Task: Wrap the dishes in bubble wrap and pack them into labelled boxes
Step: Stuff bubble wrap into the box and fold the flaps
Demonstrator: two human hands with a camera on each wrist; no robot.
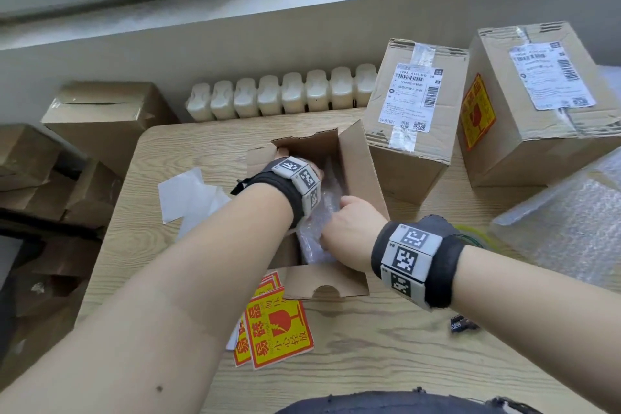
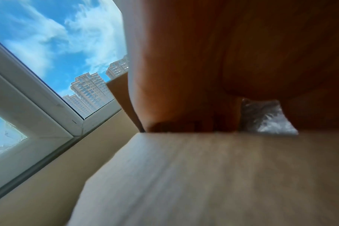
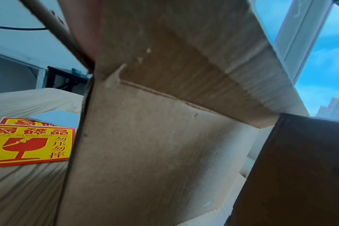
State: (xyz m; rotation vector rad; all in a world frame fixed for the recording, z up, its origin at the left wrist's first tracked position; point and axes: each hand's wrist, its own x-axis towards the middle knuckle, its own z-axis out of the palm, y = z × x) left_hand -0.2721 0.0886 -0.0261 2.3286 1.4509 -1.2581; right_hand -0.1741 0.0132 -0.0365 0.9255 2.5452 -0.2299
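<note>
Now, line by line:
Open box (image 1: 356, 158): stands mid-table (image 1: 369, 363), flaps up, both hands reaching inside.
Wrapped dish (image 1: 316, 228): a bubble-wrapped bundle sits inside the open box, between the two hands.
Left hand (image 1: 285, 158): deep at the far end of the box, mostly hidden behind the wrist band; grip cannot be told.
Right hand (image 1: 353, 228): at the near end, touching the wrap; fingers tucked out of sight, grip cannot be told.
Fragile stickers (image 1: 275, 329): red-and-yellow stack just in front of the box.
Sealed boxes (image 1: 413, 111): two, right of the open one.
Bubble wrap sheet (image 1: 571, 228): far right.
</note>
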